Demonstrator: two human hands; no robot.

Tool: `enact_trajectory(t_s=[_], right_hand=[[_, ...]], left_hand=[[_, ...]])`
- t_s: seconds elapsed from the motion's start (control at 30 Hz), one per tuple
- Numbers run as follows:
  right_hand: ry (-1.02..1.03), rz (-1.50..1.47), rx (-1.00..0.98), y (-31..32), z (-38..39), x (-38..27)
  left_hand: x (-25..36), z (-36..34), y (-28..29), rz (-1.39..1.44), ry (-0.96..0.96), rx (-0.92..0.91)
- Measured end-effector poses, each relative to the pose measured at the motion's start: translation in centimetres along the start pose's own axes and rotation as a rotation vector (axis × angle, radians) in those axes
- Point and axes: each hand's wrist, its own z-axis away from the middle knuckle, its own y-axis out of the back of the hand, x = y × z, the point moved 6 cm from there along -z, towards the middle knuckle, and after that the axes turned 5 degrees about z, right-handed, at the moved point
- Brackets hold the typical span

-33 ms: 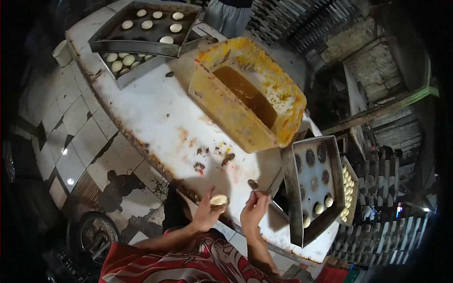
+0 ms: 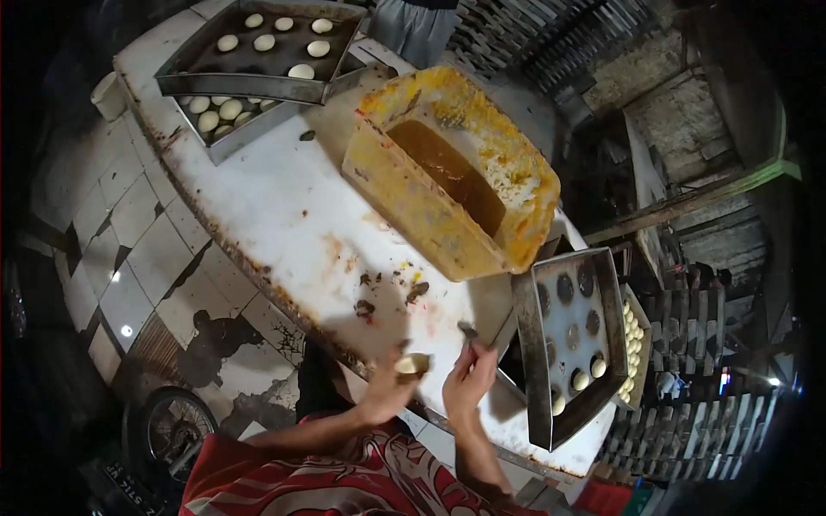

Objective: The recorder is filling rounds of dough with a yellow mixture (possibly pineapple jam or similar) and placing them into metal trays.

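Observation:
My left hand (image 2: pixel 389 391) cups a pale yellow piece of dough (image 2: pixel 412 365), its fingers curled round it above the near edge of the white table. The dough looks hollowed, though it is slightly blurred. Just to the right, my right hand (image 2: pixel 469 378) is closed on a small spoon-like tool (image 2: pixel 467 329); its dark tip points away from me and its handle is mostly hidden by the fingers. The two hands are apart. Beyond them stands a yellow-stained plastic tub (image 2: pixel 413 206) with brown paste (image 2: pixel 443 168) in it.
At right, a metal tray (image 2: pixel 568 322) holds a few dough balls (image 2: pixel 581 380) at its near end; another tray of dough balls (image 2: pixel 634 344) lies beyond. Stacked trays (image 2: pixel 241 84) with dough balls stand far left. Dark crumbs (image 2: pixel 416 292) dot the table (image 2: pixel 284 198). A person (image 2: pixel 416 33) stands at the far side.
My left hand has shifted slightly right with the dough, which has tilted. My right hand and the tool have moved a little; the tip sits slightly farther away.

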Motion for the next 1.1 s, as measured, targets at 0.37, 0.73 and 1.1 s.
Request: enact_trajectory(t_s=[0.37,0.73,1.1], right_hand=[[0.378,0.595,-1.320,-13.4,-28.4,-3.1],[0.332,0.429,-1.318,-7.8,-27.1,-8.1],[0.004,-0.413,-0.402,7.0,-12.0,0.6]], left_hand=[[2.5,-7.6,2.7,1.133,0.591,-0.560],[-0.7,-7.7,4.1,0.813,0.689,-0.143],[6.4,-7.8,-1.0,1.458,0.477,-0.029]])
